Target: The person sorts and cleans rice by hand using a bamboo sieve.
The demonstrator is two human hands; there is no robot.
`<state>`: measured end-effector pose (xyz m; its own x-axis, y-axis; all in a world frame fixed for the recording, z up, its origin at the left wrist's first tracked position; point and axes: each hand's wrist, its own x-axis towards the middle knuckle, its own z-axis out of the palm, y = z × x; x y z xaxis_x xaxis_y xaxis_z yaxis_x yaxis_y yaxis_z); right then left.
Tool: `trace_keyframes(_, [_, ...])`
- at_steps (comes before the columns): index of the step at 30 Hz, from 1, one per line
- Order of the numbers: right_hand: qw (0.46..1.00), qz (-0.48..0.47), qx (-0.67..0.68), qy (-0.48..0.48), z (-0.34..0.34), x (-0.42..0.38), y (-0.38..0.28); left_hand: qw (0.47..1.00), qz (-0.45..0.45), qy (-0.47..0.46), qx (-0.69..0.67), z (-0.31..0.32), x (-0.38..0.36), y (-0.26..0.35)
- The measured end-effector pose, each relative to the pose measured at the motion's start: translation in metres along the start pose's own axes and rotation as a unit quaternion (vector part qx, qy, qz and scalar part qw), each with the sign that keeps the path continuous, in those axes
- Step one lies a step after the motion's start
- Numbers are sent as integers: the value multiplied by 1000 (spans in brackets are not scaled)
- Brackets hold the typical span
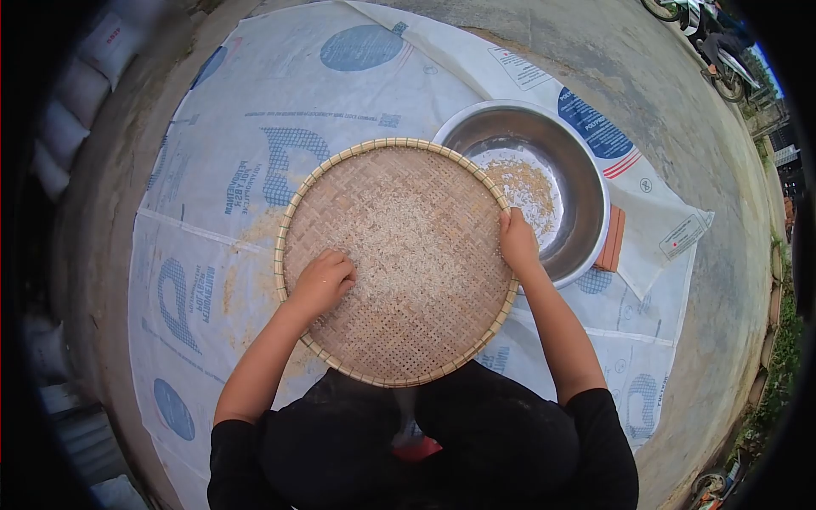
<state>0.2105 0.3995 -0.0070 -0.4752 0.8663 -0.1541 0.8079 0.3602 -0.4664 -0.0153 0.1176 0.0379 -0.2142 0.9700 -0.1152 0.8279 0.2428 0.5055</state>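
We kneel or squat on a wide sheet (255, 110) of stitched white woven sacks with blue print, spread over a grey concrete floor (671, 110). Pale husk and dust lie scattered on the sheet along its left edge, beside the tray.

Over the sheet's middle we hold a round woven bamboo tray (397, 262), flat and shallow, with a bound rim of lighter strips and an open lattice weave. A thin layer of rice grains (408, 246) lies across its centre, whitish and fine; the tray's near edge is almost bare. Toward the sheet's far right corner, just behind the tray and partly hidden by its rim, sits a shiny metal basin (586, 178), smooth and deep, with a small patch of browner, unhusked-looking grain (527, 183) on its bottom. A flat orange block (612, 240) shows under the basin's right side.

Our left hand (323, 285) rests on the grain inside the tray near its left rim, fingers curled loosely together into the rice, pinching or raking rather than clamped on anything we can make out. Our right hand (517, 242) is closed on the tray's right rim, steadying it.

We judge the sorting to be midway: some grain is already in the basin, and most of the rice remains on the tray to be picked over.
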Motion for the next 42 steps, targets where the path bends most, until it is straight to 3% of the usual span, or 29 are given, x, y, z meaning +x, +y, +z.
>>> trace_keyframes(22, [1000, -11, -4, 19, 2, 0, 1, 994, 70, -3, 89, 2, 1, -5])
trace_keyframes(24, [1000, -7, -6, 13, 3, 1, 2, 1000, 16, -12, 20, -4, 6, 1])
trace_keyframes(27, [1000, -2, -6, 5, 4, 2, 3, 1000, 12, -11, -24, -17, 29, 8])
trace_keyframes(29, [1000, -3, -3, 10, 3, 1, 3, 984, -82, -61, -148, -35, 62, 34])
trace_keyframes(31, [1000, -8, -3, 12, 3, 1, 1, 925, -67, -85, -363, -52, 101, 66])
trace_keyframes(33, [1000, -2, -2, 9, 2, 0, 0, 829, 45, -131, -542, -96, 114, 123])
trace_keyframes(34, [1000, -6, -5, 8, 1, 0, 0, 828, 44, -127, -545, -103, 113, 127])
trace_keyframes(36, [1000, -5, 0, 16, 1, -1, -1, 852, 56, -30, -520, -112, 110, 130])
trace_keyframes(38, [1000, -15, 5, 13, 1, 0, 1, 941, -45, 66, -330, -94, 96, 79])
trace_keyframes(40, [1000, -17, 12, 8, 3, 1, 5, 969, -192, 40, -148, -68, 69, 16])
trace_keyframes(42, [999, -20, 16, 20, 6, 2, 7, 975, -195, 36, -101, -58, 28, 4])
